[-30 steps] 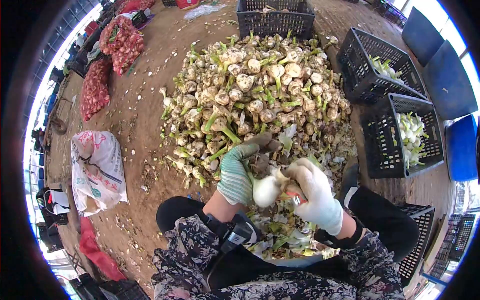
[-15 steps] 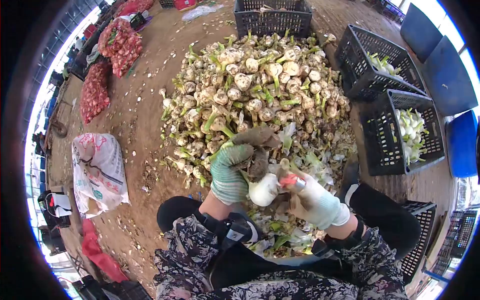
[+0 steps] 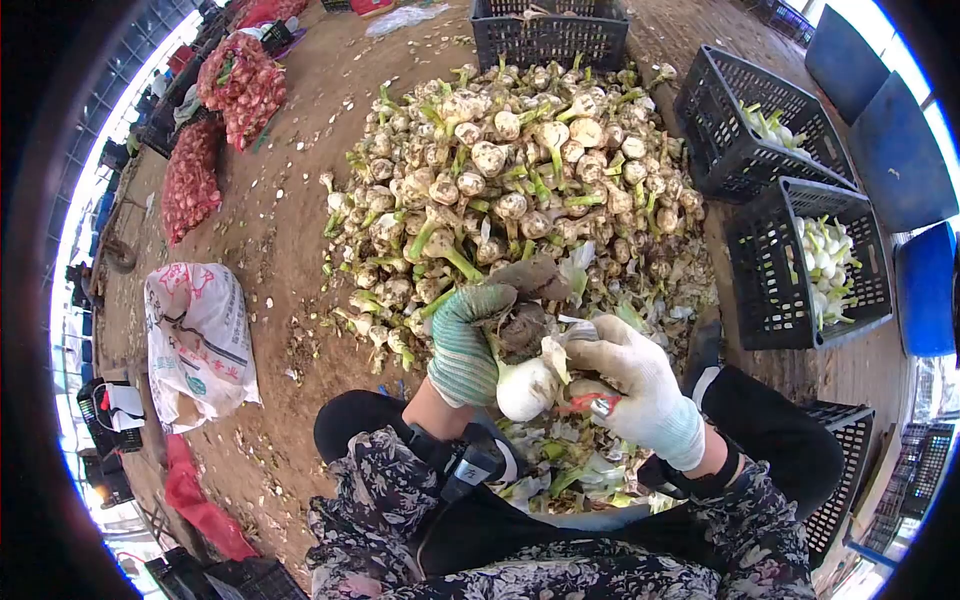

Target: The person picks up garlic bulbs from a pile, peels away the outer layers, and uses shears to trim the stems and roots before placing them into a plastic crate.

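Observation:
My left hand [image 3: 464, 338], in a striped, dirt-stained glove, is closed around the stem end of a garlic bulb [image 3: 524, 392]. The bulb hangs with its smooth white side down. At its right side my gloved right hand [image 3: 645, 395] pinches a loose strip of skin [image 3: 554, 360] between thumb and fingers. Tucked in that same hand is a small red-handled tool [image 3: 592, 403], probably a knife; its blade cannot be made out clearly. Just beyond both hands lies a big heap of soiled garlic bulbs [image 3: 490, 160] with green stems.
Two black crates [image 3: 752, 290] [image 3: 715, 165] on the right hold cleaned white bulbs. Another black crate [image 3: 548, 42] stands behind the heap. Peeled skins [image 3: 600, 470] litter the ground between my knees. A white sack [image 3: 200, 340] and red net bags [image 3: 240, 90] lie to the left.
My right hand has shifted slightly right and up, its fingers now pulling a strip of skin away from the bulb. The red-handled tool has dropped lower in the palm. My left hand keeps its hold.

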### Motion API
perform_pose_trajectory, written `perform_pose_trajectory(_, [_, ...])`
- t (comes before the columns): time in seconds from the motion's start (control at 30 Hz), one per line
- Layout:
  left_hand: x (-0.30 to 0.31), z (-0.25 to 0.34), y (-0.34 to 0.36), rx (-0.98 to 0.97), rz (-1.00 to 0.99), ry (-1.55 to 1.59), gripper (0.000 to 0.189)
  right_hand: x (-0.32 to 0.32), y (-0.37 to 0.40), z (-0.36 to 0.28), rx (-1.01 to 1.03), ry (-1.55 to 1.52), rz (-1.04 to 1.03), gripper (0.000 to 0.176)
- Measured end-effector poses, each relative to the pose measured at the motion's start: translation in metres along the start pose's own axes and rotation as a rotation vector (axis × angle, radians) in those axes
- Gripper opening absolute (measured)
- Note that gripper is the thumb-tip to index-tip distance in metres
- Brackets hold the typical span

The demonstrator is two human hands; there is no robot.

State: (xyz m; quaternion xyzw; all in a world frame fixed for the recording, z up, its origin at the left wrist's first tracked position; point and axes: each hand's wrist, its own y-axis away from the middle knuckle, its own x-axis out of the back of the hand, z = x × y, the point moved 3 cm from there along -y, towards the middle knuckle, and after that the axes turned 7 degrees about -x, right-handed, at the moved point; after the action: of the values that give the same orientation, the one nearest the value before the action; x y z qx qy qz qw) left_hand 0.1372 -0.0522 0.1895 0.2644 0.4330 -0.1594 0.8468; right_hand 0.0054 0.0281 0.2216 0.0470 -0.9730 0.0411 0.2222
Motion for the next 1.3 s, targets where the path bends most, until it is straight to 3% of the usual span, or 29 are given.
perform_pose_trajectory(0.03, [-0.002, -0.001, 0.002, -0.025, 0.111, -0.011, 0.043, 0.001, -0.001, 0.0, 0.0, -0.001, -0.002, 0.03])
perform_pose_trajectory(0.07, [0.01, 0.005, -0.005, 0.076, -0.157, -0.042, 0.04, 0.002, -0.002, -0.001, 0.058, 0.066, -0.021, 0.03])
perform_pose_trajectory(0.1, [0.023, 0.0, -0.007, 0.077, -0.154, -0.042, 0.04, 0.002, -0.003, -0.001, 0.114, 0.134, -0.037, 0.03])
perform_pose_trajectory(0.23, [0.005, -0.003, -0.003, 0.075, 0.079, -0.062, 0.038, 0.0, -0.005, 0.003, 0.135, 0.272, -0.044, 0.032])
perform_pose_trajectory(0.33, [0.016, 0.0, -0.007, 0.05, 0.087, -0.11, 0.039, -0.007, -0.001, 0.017, 0.119, -0.009, -0.035, 0.028])
perform_pose_trajectory(0.37, [0.022, 0.002, -0.01, 0.042, 0.03, -0.038, 0.04, -0.009, 0.006, 0.01, 0.028, -0.025, -0.121, 0.026])
perform_pose_trajectory(0.43, [0.024, 0.003, -0.01, 0.032, -0.026, 0.033, 0.041, -0.025, 0.024, 0.001, 0.057, -0.033, -0.317, 0.028])
perform_pose_trajectory(0.53, [0.017, 0.006, -0.008, -0.057, -0.035, 0.063, 0.043, -0.042, 0.048, 0.026, -0.106, 0.384, -0.591, 0.029])
perform_pose_trajectory(0.57, [0.016, 0.006, -0.006, -0.056, -0.04, 0.065, 0.043, -0.035, 0.044, 0.039, -0.257, 0.457, -0.687, 0.029])
perform_pose_trajectory(0.63, [0.014, 0.008, -0.003, -0.079, -0.08, 0.072, 0.044, -0.018, 0.037, 0.051, -0.283, 0.041, -0.188, 0.026])
perform_pose_trajectory(0.67, [0.012, 0.007, -0.003, -0.074, -0.161, 0.121, 0.045, -0.017, 0.037, 0.047, -0.646, -0.572, -0.104, 0.03])
perform_pose_trajectory(0.7, [0.013, 0.005, -0.002, -0.073, -0.157, 0.122, 0.045, -0.019, 0.035, 0.055, -0.649, -0.573, -0.107, 0.03])
perform_pose_trajectory(0.77, [0.011, 0.003, -0.002, -0.142, -0.189, -0.036, 0.045, -0.018, 0.022, 0.059, -0.305, -0.578, -0.04, 0.034])
perform_pose_trajectory(0.83, [0.009, 0.002, 0.0, -0.123, -0.156, -0.101, 0.045, -0.025, 0.02, 0.054, -0.229, -0.439, -0.147, 0.031])
perform_pose_trajectory(0.9, [0.004, 0.002, 0.002, -0.145, -0.079, -0.116, 0.044, -0.037, 0.017, 0.05, -0.073, -0.71, 0.0, 0.032])
perform_pose_trajectory(0.93, [0.01, 0.002, 0.001, -0.178, -0.104, -0.133, 0.043, -0.042, 0.016, 0.059, -0.464, -0.966, -0.027, 0.043])
perform_pose_trajectory(1.03, [0.006, 0.008, 0.002, -0.153, -0.099, -0.148, 0.046, -0.023, 0.014, 0.034, -0.611, -1.204, 0.075, 0.05])
perform_pose_trajectory(1.1, [0.005, 0.007, 0.001, -0.149, -0.047, -0.171, 0.045, -0.023, 0.013, 0.036, -0.549, -1.146, 0.137, 0.048])
perform_pose_trajectory(1.17, [0.01, 0.006, 0.0, -0.14, 0.0, -0.196, 0.044, -0.018, 0.009, 0.019, -0.304, -0.668, -0.016, 0.043])
perform_pose_trajectory(1.2, [0.016, 0.006, -0.002, -0.11, -0.037, -0.193, 0.043, -0.018, 0.006, 0.016, -0.115, -0.36, 0.087, 0.033])
perform_pose_trajectory(1.23, [0.018, 0.006, -0.002, -0.082, -0.074, -0.191, 0.042, -0.015, 0.004, 0.013, -0.114, -0.358, 0.085, 0.033])
perform_pose_trajectory(1.3, [0.016, 0.004, -0.001, -0.113, -0.044, -0.205, 0.041, -0.01, 0.001, 0.002, -0.101, 0.099, 0.063, 0.025])
